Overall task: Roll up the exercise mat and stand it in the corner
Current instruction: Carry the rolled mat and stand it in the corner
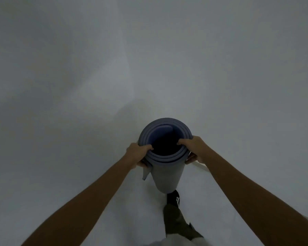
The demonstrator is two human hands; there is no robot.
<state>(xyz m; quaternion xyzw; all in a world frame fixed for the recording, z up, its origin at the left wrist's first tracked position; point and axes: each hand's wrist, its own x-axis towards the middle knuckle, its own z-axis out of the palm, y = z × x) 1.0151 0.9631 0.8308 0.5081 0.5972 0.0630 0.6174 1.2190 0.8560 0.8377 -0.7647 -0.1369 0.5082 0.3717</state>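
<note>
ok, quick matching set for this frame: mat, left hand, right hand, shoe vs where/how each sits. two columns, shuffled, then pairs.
Things:
1. exercise mat
2. left hand
3. right hand
4. shoe

States:
A. black, on the floor just behind the roll's base
B. rolled, standing upright, open end facing the camera
C. grips the rim on the roll's right side
D. grips the rim on the roll's left side, by the loose flap

Pairs: 1-B, 2-D, 3-C, 4-A
</note>
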